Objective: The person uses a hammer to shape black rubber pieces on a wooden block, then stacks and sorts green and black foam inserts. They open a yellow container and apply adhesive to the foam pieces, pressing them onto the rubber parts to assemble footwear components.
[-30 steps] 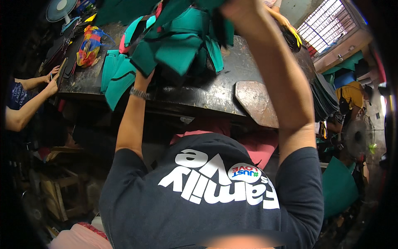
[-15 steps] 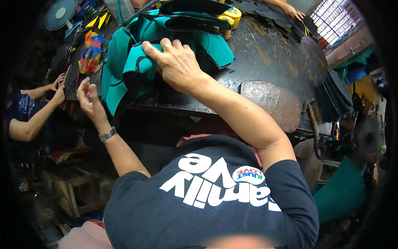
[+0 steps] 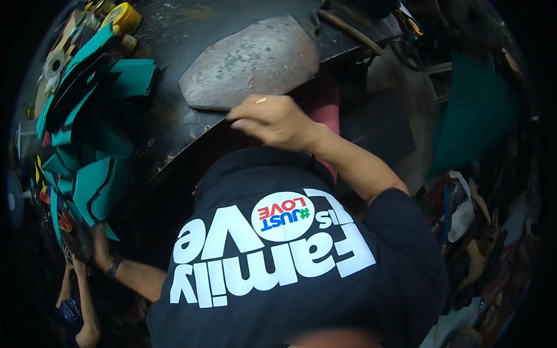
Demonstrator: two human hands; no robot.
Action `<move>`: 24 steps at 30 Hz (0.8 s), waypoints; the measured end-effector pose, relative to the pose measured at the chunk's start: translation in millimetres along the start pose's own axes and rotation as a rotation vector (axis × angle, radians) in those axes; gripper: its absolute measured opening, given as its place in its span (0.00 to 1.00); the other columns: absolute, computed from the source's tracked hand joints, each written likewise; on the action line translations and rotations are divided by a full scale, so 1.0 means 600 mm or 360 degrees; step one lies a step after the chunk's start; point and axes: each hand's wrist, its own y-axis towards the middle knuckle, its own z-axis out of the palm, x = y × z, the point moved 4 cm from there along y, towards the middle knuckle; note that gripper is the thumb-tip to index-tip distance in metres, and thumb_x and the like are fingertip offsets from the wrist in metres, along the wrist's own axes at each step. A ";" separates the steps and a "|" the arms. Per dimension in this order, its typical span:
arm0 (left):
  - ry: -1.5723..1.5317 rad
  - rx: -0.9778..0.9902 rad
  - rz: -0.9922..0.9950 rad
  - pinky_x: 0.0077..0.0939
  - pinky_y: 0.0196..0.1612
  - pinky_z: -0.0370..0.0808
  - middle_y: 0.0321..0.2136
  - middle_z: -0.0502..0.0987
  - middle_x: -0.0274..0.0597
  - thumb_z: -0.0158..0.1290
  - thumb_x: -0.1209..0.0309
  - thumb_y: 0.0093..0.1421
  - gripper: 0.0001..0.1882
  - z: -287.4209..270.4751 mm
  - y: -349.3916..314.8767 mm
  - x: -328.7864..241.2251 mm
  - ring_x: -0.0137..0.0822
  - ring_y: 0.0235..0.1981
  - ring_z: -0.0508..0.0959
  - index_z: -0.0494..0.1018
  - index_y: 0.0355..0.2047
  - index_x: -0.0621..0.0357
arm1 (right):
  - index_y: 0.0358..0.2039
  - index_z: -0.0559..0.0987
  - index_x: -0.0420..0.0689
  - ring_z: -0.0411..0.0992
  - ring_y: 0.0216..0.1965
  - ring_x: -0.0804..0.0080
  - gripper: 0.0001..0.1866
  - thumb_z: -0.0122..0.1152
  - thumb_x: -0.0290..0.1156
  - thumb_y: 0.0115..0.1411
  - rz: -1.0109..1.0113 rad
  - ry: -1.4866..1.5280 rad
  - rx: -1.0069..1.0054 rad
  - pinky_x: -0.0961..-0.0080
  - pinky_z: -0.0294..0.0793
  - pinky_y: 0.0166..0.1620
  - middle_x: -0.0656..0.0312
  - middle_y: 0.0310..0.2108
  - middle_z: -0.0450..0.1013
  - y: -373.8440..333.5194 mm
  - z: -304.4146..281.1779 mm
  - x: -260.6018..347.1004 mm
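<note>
My right hand (image 3: 275, 123) hangs at the table's front edge, just below the near side of a worn grey-brown slab (image 3: 252, 66). Its fingers are loosely bent, with thumb and fingers a little apart and nothing visible between them. Off to the left, my left hand (image 3: 102, 250) is low beside the bottom of a pile of green pieces with black trim (image 3: 101, 182). Blur and shadow obscure its fingers, and I cannot make out whether it touches the pile.
The dark table (image 3: 168, 43) carries a yellow tub (image 3: 123, 18) behind the green pile. A wooden handle (image 3: 351, 30) lies past the slab. At the right hangs a green sheet (image 3: 473, 116). A co-worker's arms (image 3: 86, 298) show at the lower left.
The view has swung right, so the green pile now sits at the left. My right hand has left the pile and moved right to the slab. My left hand remains near the pile.
</note>
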 end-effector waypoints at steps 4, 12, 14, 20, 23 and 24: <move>-0.0441 0.0110 -0.0705 0.30 0.58 0.70 0.50 0.79 0.52 0.50 0.73 0.66 0.18 -0.167 -0.021 -0.032 0.42 0.53 0.77 0.73 0.53 0.72 | 0.34 0.82 0.38 0.74 0.27 0.82 0.06 0.60 0.27 0.65 0.0791 0.0305 -0.0768 0.82 0.72 0.29 0.63 0.29 0.79 -0.160 -0.122 -0.085; -0.0118 0.0653 -0.0293 0.32 0.33 0.71 0.24 0.80 0.56 0.56 0.69 0.61 0.15 -0.102 0.084 -0.365 0.35 0.29 0.80 0.75 0.36 0.75 | 0.31 0.81 0.40 0.71 0.21 0.78 0.08 0.62 0.32 0.63 0.1582 0.0141 -0.1113 0.77 0.69 0.28 0.63 0.22 0.75 -0.345 -0.157 -0.257; -0.0133 0.0622 -0.0169 0.31 0.33 0.73 0.25 0.81 0.56 0.57 0.73 0.57 0.13 -0.092 0.096 -0.427 0.34 0.27 0.80 0.76 0.35 0.75 | 0.32 0.81 0.41 0.76 0.27 0.64 0.07 0.61 0.31 0.61 0.1379 -0.0333 -0.0993 0.70 0.73 0.33 0.56 0.26 0.77 -0.367 -0.154 -0.265; -0.0155 0.0979 -0.0164 0.27 0.35 0.74 0.26 0.83 0.47 0.58 0.74 0.53 0.12 -0.106 0.147 -0.476 0.29 0.28 0.80 0.78 0.34 0.73 | 0.37 0.81 0.41 0.77 0.39 0.47 0.09 0.59 0.32 0.62 0.1522 -0.0536 -0.0588 0.56 0.75 0.43 0.50 0.36 0.78 -0.439 -0.141 -0.283; -0.0260 0.0735 -0.0104 0.24 0.36 0.73 0.26 0.82 0.40 0.59 0.73 0.51 0.13 -0.058 0.169 -0.430 0.25 0.29 0.77 0.77 0.35 0.71 | 0.37 0.81 0.42 0.77 0.39 0.48 0.09 0.59 0.33 0.62 0.1521 -0.0618 -0.0579 0.56 0.75 0.43 0.51 0.36 0.78 -0.449 -0.137 -0.290; -0.0327 0.0686 -0.0110 0.24 0.35 0.73 0.26 0.81 0.40 0.59 0.73 0.51 0.13 -0.043 0.176 -0.404 0.25 0.29 0.77 0.77 0.35 0.71 | 0.37 0.81 0.42 0.77 0.39 0.48 0.09 0.60 0.33 0.62 0.1545 -0.0622 -0.0585 0.57 0.75 0.43 0.51 0.36 0.78 -0.451 -0.136 -0.292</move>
